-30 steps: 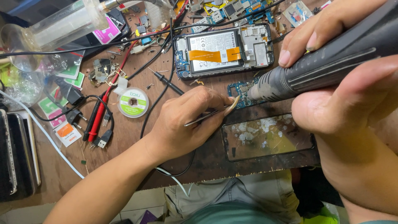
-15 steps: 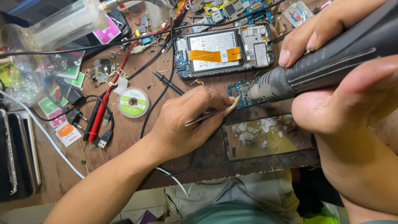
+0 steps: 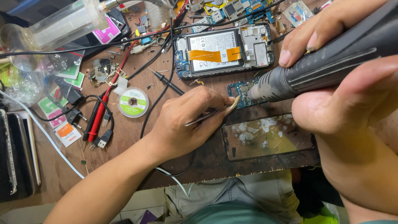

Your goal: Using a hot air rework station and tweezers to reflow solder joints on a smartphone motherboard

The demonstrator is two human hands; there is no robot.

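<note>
Blue circuit board [image 3: 242, 89] under hot-air tool [image 3: 327, 62] gripped by right hand [image 3: 344, 95], left hand [image 3: 186, 122] fingers pinched on metal tweezers [image 3: 207, 117], opened phone [image 3: 224, 52] beyond.

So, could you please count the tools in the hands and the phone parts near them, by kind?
Hot-air tool: 1
Tweezers: 1
Opened phone: 1
Small blue board: 1
Glass panel: 1
Total: 5
</note>
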